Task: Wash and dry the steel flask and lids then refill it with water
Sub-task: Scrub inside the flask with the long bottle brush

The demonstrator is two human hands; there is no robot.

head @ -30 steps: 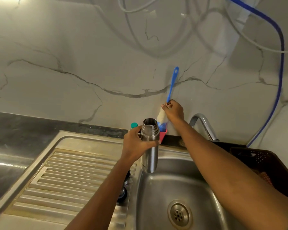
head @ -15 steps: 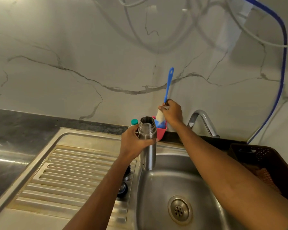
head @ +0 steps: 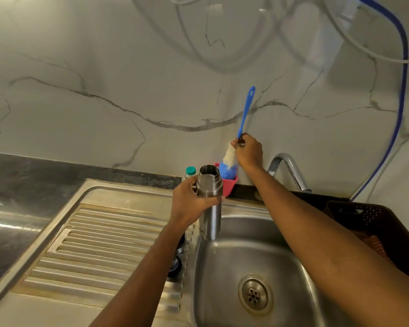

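Left grip (head: 191, 201) clamped round steel flask (head: 210, 223), upright, open mouth up, over sink (head: 222, 267) edge. Right grip (head: 248, 153) pinches brush (head: 245, 113), near-vertical, bristles in pink holder (head: 229, 184) just behind-right of the mouth. I'd lift, then come left.

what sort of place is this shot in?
Probably a home kitchen: a stainless steel sink basin with ribbed drainboard, a curved chrome tap, and a blue-handled bottle brush in a pink holder against the marble-look wall.
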